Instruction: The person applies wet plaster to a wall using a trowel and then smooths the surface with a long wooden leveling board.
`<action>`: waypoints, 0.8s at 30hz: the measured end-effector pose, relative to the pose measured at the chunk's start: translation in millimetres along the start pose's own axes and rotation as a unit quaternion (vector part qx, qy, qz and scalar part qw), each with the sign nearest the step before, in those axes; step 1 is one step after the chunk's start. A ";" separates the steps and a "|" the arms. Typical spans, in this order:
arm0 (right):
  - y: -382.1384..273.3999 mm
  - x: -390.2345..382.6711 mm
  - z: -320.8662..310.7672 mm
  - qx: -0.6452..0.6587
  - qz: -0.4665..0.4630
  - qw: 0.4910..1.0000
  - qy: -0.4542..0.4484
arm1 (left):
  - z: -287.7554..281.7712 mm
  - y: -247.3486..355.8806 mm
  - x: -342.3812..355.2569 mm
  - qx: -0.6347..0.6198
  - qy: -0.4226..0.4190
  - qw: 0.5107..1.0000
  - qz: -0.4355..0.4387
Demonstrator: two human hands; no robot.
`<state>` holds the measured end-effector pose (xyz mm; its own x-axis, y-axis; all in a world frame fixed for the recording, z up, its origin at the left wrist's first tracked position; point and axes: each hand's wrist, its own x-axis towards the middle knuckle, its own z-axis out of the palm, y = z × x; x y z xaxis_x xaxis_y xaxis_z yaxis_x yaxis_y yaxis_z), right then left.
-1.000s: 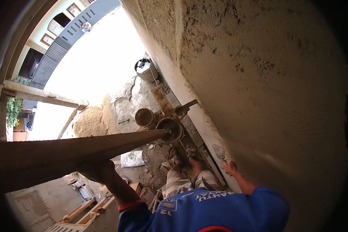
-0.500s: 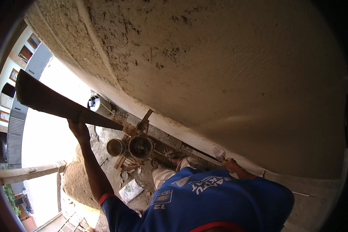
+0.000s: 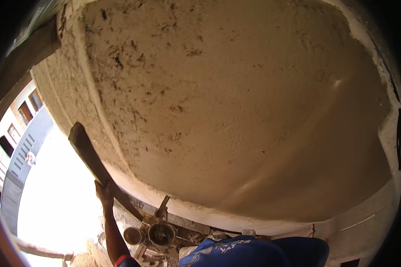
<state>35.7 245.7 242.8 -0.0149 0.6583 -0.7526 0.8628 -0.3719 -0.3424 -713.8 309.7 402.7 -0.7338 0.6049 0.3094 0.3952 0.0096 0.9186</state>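
Observation:
A long, narrow straightedge board (image 3: 88, 153), dark and mortar-stained, slants alongside the lower left edge of the plastered wall (image 3: 227, 111). Around its middle, my left hand (image 3: 104, 195) is closed, with the arm reaching up from below. The wall is rough and dark-speckled at left, smoother and damp-looking at right. Of my right hand (image 3: 263, 238) only a sliver shows above my blue shirt, its fingers hidden. Close to it is a small whitish object (image 3: 248, 232) whose kind I cannot make out.
Below stand two mortar-stained buckets (image 3: 161, 234) (image 3: 134, 236) beside wooden pieces. A short wooden stake (image 3: 162, 206) juts out by the wall's foot. A wooden beam (image 3: 29, 55) crosses the upper left. Beyond the bright ground at left runs a grey fence (image 3: 20, 167).
The view has tilted up, showing more wall. My left hand has brought the board closer to the wall, its upper end now steeper. My right hand has mostly dropped behind the shirt.

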 end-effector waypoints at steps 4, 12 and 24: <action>-3.6 4.3 -15.4 0.041 0.019 0.999 0.008 | 15.4 -9.5 2.9 0.016 0.001 0.999 0.041; -41.0 38.5 -31.7 0.058 0.001 0.998 -0.026 | -3.0 -19.4 -13.9 0.032 0.007 0.999 0.019; -36.3 70.6 -53.9 0.070 0.022 0.996 -0.052 | 12.8 2.0 -28.2 0.068 -0.013 0.997 -0.015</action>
<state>30.6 341.0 232.4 -0.0371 0.5698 -0.8209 0.7852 -0.4915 -0.3767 -685.3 302.9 392.7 -0.7324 0.6238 0.2730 0.4455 0.1358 0.8849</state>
